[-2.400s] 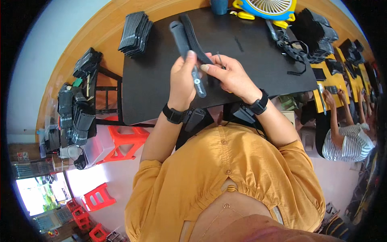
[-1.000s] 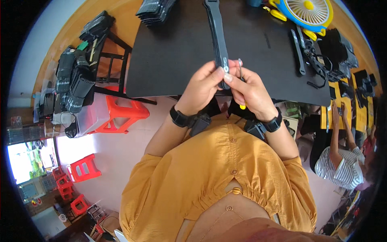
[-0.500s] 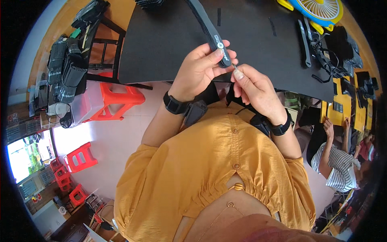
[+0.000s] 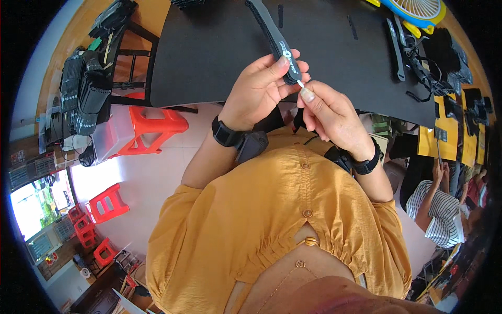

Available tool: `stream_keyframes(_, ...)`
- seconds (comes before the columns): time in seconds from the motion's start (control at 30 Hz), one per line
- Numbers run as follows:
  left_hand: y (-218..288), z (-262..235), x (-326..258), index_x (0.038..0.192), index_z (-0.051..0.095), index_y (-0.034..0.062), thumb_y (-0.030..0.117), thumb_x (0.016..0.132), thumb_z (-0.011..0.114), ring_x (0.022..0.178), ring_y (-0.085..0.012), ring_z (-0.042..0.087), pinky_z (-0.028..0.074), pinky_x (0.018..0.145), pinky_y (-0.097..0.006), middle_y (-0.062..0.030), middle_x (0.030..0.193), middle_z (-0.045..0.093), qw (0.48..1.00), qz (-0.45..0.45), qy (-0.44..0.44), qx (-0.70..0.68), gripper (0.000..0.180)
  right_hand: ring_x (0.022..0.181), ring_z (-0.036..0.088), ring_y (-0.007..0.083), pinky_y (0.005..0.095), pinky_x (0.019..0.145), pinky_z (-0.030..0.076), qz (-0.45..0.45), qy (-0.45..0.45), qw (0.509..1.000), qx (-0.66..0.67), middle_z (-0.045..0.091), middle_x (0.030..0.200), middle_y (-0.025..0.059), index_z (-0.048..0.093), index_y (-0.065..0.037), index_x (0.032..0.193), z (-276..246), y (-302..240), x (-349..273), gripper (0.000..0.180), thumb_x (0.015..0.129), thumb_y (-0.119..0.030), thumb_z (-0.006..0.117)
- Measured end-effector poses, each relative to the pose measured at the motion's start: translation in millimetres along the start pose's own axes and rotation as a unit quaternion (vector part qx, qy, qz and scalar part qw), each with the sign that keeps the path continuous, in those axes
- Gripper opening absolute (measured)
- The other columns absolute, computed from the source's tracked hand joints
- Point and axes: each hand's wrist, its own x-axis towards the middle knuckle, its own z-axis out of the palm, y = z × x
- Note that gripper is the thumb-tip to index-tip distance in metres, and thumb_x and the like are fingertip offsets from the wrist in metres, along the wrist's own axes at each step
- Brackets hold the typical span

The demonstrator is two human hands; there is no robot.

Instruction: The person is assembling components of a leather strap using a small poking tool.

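Note:
A stack of long black straps (image 4: 271, 32) with rounded ends and white printing is gripped in my left hand (image 4: 259, 83), the thumb lying on top near the lower end. My right hand (image 4: 332, 112) is closed in a pinch just below that end. Between its thumb and forefinger sits a small white strip (image 4: 300, 83), meeting the tip of the stack; most of it is hidden by the fingers. Both hands are in front of my body, over the near edge of the black table (image 4: 209, 57).
A blue and yellow fan (image 4: 415, 11) stands at the far right, near loose black straps (image 4: 396, 49) and dark piles. Black strap bundles (image 4: 83, 94) lie at the left, above a red stool (image 4: 151, 128). A co-worker in a striped shirt (image 4: 436, 209) works by yellow sheets at the right.
My right hand has shifted slightly up and left, and the strip at the stack's tip now shows white. The co-worker's hands have come together.

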Motion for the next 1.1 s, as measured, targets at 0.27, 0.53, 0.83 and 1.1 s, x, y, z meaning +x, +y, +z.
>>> stream_keyframes(0.27,-2.8,4.6,-0.8,0.131,0.047,-0.0025,0.018,0.102,0.048,0.108,-0.0265,0.063,0.051,0.096,-0.040,-0.0166,0.119,0.061,1.000,0.003,0.009,-0.004,0.036,0.040,0.043,0.0051,0.0207,0.038,0.034,0.020,-0.034,0.996,0.081,0.053,0.059,-0.0011,0.057,-0.006,0.092,-4.2,3.5,-1.7,0.027,0.105,-0.025,0.042)
stream_keyframes(0.53,-3.0,6.6,-2.3,0.132,0.046,-0.0026,0.018,0.103,0.047,0.109,-0.0268,0.063,0.052,0.096,-0.040,-0.0170,0.118,0.062,1.000,0.015,0.016,0.011,0.036,0.039,0.043,0.0037,0.0185,0.036,0.034,0.027,-0.056,0.991,0.122,0.055,0.061,-0.0011,0.056,-0.007,0.092,-6.2,5.0,-2.8,0.027,0.105,-0.026,0.042)
stream_keyframes(0.83,-6.3,3.0,-3.2,0.131,0.047,-0.0025,0.019,0.103,0.046,0.107,-0.0260,0.064,0.053,0.095,-0.039,-0.0169,0.119,0.062,1.000,-0.001,0.009,-0.025,0.036,0.039,0.044,0.0042,0.0184,0.035,0.034,0.021,-0.072,0.988,0.137,0.055,0.062,0.0001,0.055,-0.006,0.092,-7.1,9.2,-2.2,0.028,0.105,-0.026,0.041)
stream_keyframes(1.1,-3.7,5.6,-6.9,0.127,0.050,-0.0021,0.018,0.102,0.050,0.103,-0.0247,0.065,0.053,0.092,-0.038,-0.0164,0.115,0.063,0.998,0.019,0.000,0.057,0.032,0.040,0.047,0.0046,0.0185,0.034,0.034,0.039,-0.087,0.981,0.171,0.056,0.064,0.0007,0.055,-0.007,0.091,-9.0,10.5,-3.0,0.025,0.104,-0.026,0.044)
